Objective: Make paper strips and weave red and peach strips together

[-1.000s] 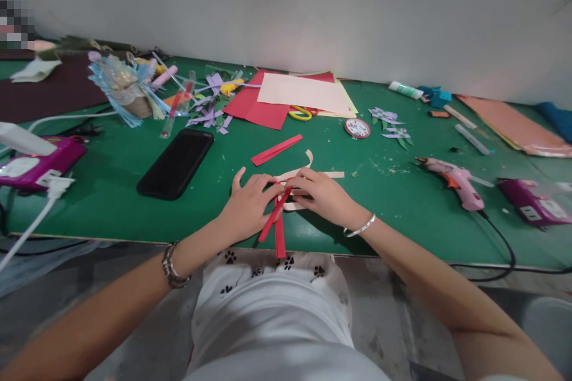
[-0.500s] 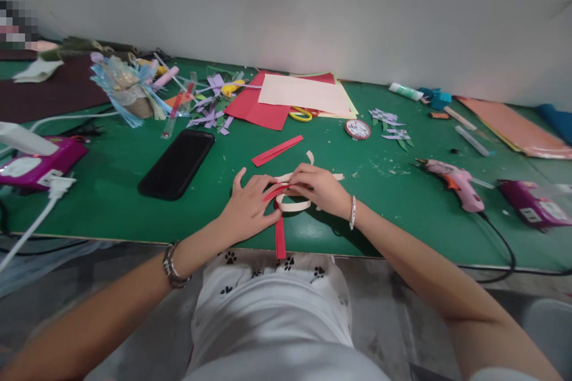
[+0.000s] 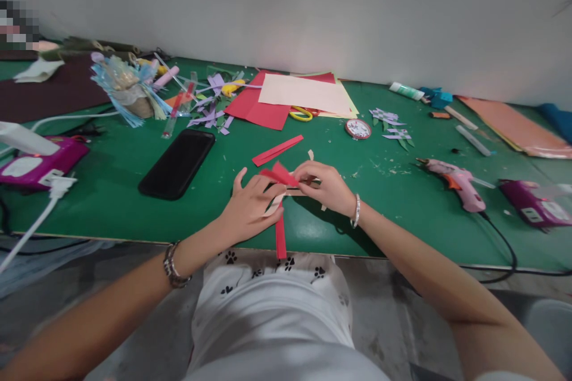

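My right hand (image 3: 326, 187) pinches the end of a red paper strip (image 3: 286, 174), which is raised and bent over toward my left hand (image 3: 252, 205). The left fingers are bent around the woven strips and press them to the table, the thumb spread outward. A curled cream paper strip (image 3: 273, 205) shows between those fingers. Below them, the tail of a red strip (image 3: 280, 238) hangs toward the table's front edge. Cream strip ends stick out past my right hand. Another red strip (image 3: 277, 150) lies loose just beyond both hands. The fingers hide most of the weave's middle.
A black phone (image 3: 177, 164) lies left of my hands. Behind are paper sheets (image 3: 304, 94) with yellow-handled scissors (image 3: 301, 114) and a round tape roll (image 3: 358, 128). A pink glue gun (image 3: 453, 183) with its cord lies at right. Purple boxes (image 3: 49, 161) stand at both sides.
The right hand has shifted slightly right, lifting and bending a red strip upward. The cream loop that stood open between the hands is now folded in under the left fingers.
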A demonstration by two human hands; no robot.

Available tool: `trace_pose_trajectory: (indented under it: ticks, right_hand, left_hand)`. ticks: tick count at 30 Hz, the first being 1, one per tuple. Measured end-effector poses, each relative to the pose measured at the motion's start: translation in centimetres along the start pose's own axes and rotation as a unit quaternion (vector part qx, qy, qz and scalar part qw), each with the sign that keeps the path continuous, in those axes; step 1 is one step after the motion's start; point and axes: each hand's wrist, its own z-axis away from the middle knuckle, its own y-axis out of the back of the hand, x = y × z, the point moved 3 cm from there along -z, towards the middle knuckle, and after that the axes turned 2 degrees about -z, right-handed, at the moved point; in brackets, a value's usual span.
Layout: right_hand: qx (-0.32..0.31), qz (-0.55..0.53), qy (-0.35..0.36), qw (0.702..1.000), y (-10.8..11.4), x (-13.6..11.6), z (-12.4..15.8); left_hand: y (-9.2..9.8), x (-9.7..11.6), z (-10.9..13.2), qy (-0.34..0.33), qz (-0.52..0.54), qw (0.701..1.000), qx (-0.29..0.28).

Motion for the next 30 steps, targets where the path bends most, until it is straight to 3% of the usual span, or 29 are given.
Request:
trace_pose_trajectory:
  ticks: [4, 8, 11, 24, 30]
  right_hand:
    - [-0.029, 0.049, 0.069, 0.996, 0.3, 0.1, 0.4]
    - [-0.041, 0.169, 0.147, 0.974, 0.2, 0.1, 0.8]
    - [-0.046, 0.238, 0.158, 0.957, 0.1, 0.0, 0.8]
    - [-0.108, 0.224, 0.026, 0.968, -0.8, -0.4, 0.7]
    - [-0.081, 0.214, -0.024, 0.973, -1.0, -0.5, 0.4]
  left_hand:
    - [0.1, 0.1, 0.0, -0.002, -0.001, 1.0, 0.003]
    - [0.2, 0.2, 0.0, -0.004, -0.005, 1.0, 0.009]
    - [0.1, 0.1, 0.0, -0.007, -0.005, 1.0, 0.014]
    - [0.0, 0.1, 0.0, -0.009, -0.033, 0.999, 0.022]
    - [-0.1, 0.0, -0.1, 0.003, -0.033, 0.999, 0.003]
